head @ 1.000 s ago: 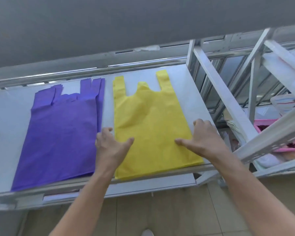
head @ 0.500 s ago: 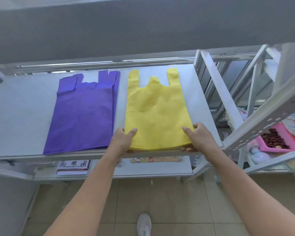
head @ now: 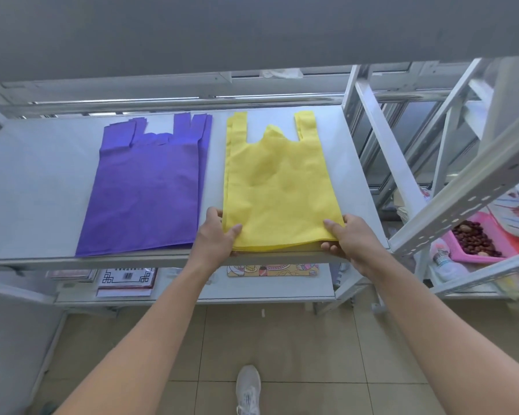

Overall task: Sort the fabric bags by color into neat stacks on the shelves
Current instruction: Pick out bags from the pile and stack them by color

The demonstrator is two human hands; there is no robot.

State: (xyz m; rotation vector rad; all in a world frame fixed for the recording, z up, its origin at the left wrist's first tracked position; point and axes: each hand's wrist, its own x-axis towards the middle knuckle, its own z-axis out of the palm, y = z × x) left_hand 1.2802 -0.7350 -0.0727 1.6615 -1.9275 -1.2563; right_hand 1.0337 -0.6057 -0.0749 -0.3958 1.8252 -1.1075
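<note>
— Head view: what are we holding?
— Our left hand (head: 218, 235) and right hand (head: 346, 239) pinch the near corners of the flat yellow non-woven bag stack (head: 277, 187) on the smooth white shelf (head: 36, 187).
— Beside it?
— A matte purple fabric bag stack (head: 147, 193), just apart.

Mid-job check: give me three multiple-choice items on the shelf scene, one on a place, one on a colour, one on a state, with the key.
1. Where does the purple stack lie relative to the yellow stack?
A. To its left
B. To its right
C. On top of it

2. What colour is the basket on the lower right rack?
A. Green
B. Pink
C. Black

3. What are the two hands doing?
A. Hanging free
B. Pinching the yellow stack's near corners
C. Lifting the purple stack

Key: 1 A, a strip of bare shelf separates them. 2 B, its rim is pink. 3 B, the left hand and right hand each have a thumb on top, fingers under the edge.
</note>
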